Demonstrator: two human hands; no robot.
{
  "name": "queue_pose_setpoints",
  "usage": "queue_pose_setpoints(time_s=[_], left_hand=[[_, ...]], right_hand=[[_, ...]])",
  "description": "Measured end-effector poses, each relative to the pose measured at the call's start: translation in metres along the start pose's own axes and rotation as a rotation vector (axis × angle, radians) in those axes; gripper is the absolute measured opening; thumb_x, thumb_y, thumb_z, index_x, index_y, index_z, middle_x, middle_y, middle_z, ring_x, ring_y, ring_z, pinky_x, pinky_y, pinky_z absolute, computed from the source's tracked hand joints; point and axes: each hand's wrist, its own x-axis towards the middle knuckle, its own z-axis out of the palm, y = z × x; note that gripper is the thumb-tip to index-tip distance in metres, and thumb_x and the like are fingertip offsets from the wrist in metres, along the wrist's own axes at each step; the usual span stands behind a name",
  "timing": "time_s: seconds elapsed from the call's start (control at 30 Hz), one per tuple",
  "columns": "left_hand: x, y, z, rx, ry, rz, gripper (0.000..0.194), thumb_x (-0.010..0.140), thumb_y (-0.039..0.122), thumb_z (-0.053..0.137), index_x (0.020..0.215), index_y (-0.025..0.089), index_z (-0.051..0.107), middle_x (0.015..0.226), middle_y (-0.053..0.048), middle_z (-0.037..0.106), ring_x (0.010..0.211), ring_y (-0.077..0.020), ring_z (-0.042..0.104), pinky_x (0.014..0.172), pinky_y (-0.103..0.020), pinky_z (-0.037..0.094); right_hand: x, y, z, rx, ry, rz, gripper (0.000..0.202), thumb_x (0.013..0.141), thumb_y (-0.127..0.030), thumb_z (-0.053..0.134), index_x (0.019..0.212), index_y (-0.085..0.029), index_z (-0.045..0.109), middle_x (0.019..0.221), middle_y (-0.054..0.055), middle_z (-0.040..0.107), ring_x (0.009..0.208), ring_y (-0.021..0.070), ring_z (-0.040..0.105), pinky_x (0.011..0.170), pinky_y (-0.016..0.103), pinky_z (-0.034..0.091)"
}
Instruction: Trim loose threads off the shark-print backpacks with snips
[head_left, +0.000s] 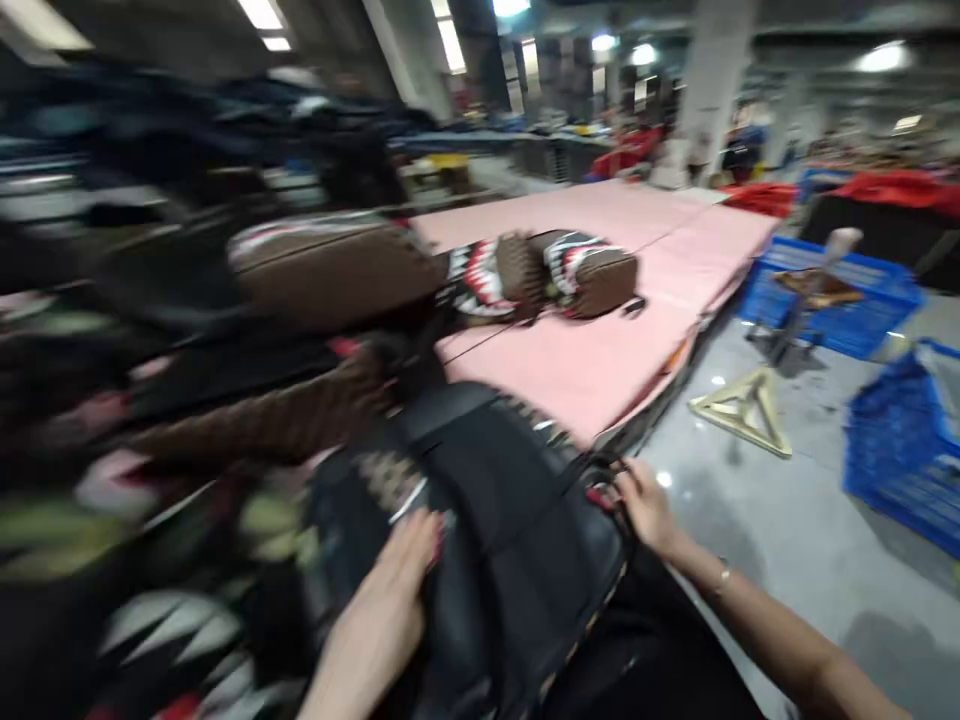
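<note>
A black backpack [517,500] with brown checkered patches lies in front of me, its straps and padded panel facing up. My right hand [641,505] is closed around the loop at its right end, where a small red piece shows by the fingers. On the near left part of the backpack my left hand [390,595] lies flat, fingers stretched out and touching the surface. Motion blur softens much of the left side.
Brown bags with shark-mouth prints, including a small backpack [592,272], sit on the long pink-covered table [570,365]. Blurred bags [322,270] pile up at left. Blue crates [900,450] and a cream triangular stand base [746,412] occupy the floor at right.
</note>
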Motion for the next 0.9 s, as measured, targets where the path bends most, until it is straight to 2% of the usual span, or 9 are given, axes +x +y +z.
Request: queue_pose_setpoints(time_s=[0.07, 0.13, 0.27, 0.37, 0.47, 0.6, 0.7, 0.8, 0.9], left_hand=[[-0.045, 0.008, -0.014, 0.008, -0.093, -0.108, 0.049, 0.085, 0.011, 0.030, 0.132, 0.020, 0.041, 0.137, -0.009, 0.045, 0.127, -0.0210, 0.040, 0.103, -0.039, 0.039], [-0.065, 0.027, -0.016, -0.048, -0.101, -0.209, 0.050, 0.085, 0.013, 0.030, 0.134, 0.020, 0.038, 0.140, -0.006, 0.041, 0.129, -0.0191, 0.037, 0.105, -0.038, 0.037], [-0.080, 0.066, -0.007, -0.182, 0.130, -0.457, 0.043, 0.088, 0.022, 0.036, 0.130, 0.021, 0.043, 0.130, -0.006, 0.053, 0.119, -0.0186, 0.050, 0.102, -0.037, 0.041], [-0.093, 0.085, -0.002, -0.262, 0.316, -0.582, 0.031, 0.087, 0.027, 0.044, 0.115, 0.022, 0.056, 0.115, -0.006, 0.062, 0.108, -0.0197, 0.057, 0.097, -0.039, 0.045], [-0.106, 0.094, -0.001, -0.327, 0.383, -0.615, 0.021, 0.084, 0.028, 0.050, 0.101, 0.021, 0.062, 0.104, -0.006, 0.064, 0.097, -0.0186, 0.060, 0.087, -0.035, 0.050], [-0.112, 0.100, -0.003, -0.371, 0.319, -0.603, 0.023, 0.079, 0.034, 0.059, 0.099, 0.022, 0.062, 0.095, -0.005, 0.063, 0.078, -0.0149, 0.061, 0.071, -0.028, 0.053], [-0.106, 0.103, -0.004, -0.305, 0.266, -0.544, 0.030, 0.073, 0.037, 0.065, 0.099, 0.022, 0.063, 0.092, -0.005, 0.063, 0.077, -0.0160, 0.061, 0.072, -0.029, 0.052], [-0.098, 0.104, -0.002, -0.236, 0.208, -0.517, 0.018, 0.079, 0.035, 0.059, 0.087, 0.021, 0.065, 0.083, -0.004, 0.065, 0.076, -0.0167, 0.061, 0.072, -0.029, 0.050], [-0.094, 0.102, 0.002, -0.212, 0.180, -0.531, 0.018, 0.084, 0.031, 0.051, 0.077, 0.020, 0.063, 0.075, -0.003, 0.065, 0.072, -0.0158, 0.061, 0.070, -0.027, 0.048]], right_hand=[[0.002, 0.004, -0.005, 0.095, -0.053, -0.098, 0.026, 0.087, -0.035, 0.043, 0.101, -0.020, 0.059, 0.100, 0.006, 0.065, 0.094, 0.0193, 0.058, 0.084, 0.033, 0.047], [-0.001, 0.002, -0.008, 0.145, -0.151, -0.156, 0.027, 0.088, -0.034, 0.044, 0.107, -0.021, 0.058, 0.106, 0.006, 0.064, 0.099, 0.0192, 0.058, 0.086, 0.033, 0.046], [-0.021, -0.022, -0.008, 0.090, -0.347, -0.217, 0.031, 0.087, -0.033, 0.045, 0.113, -0.021, 0.055, 0.108, 0.006, 0.063, 0.097, 0.0186, 0.059, 0.083, 0.030, 0.047], [-0.034, -0.043, -0.001, 0.003, -0.482, -0.228, 0.030, 0.087, -0.033, 0.045, 0.113, -0.019, 0.049, 0.091, 0.004, 0.063, 0.078, 0.0150, 0.060, 0.071, 0.026, 0.048], [-0.044, -0.056, 0.006, -0.033, -0.604, -0.248, 0.020, 0.087, -0.031, 0.044, 0.102, -0.019, 0.048, 0.073, -0.001, 0.058, 0.062, 0.0120, 0.055, 0.061, 0.023, 0.045], [-0.051, -0.061, 0.008, -0.064, -0.700, -0.318, 0.015, 0.084, -0.033, 0.050, 0.093, -0.020, 0.051, 0.068, -0.001, 0.057, 0.057, 0.0103, 0.052, 0.057, 0.021, 0.043], [-0.052, -0.062, 0.007, -0.055, -0.722, -0.362, 0.017, 0.084, -0.033, 0.051, 0.092, -0.019, 0.055, 0.073, 0.001, 0.062, 0.058, 0.0105, 0.055, 0.057, 0.021, 0.044], [-0.050, -0.063, 0.006, -0.094, -0.764, -0.410, 0.017, 0.086, -0.031, 0.048, 0.093, -0.018, 0.058, 0.074, 0.002, 0.065, 0.060, 0.0112, 0.057, 0.059, 0.021, 0.044], [-0.050, -0.066, 0.006, -0.173, -0.803, -0.463, 0.019, 0.087, -0.032, 0.048, 0.096, -0.018, 0.057, 0.077, 0.003, 0.066, 0.064, 0.0115, 0.060, 0.059, 0.021, 0.043]])
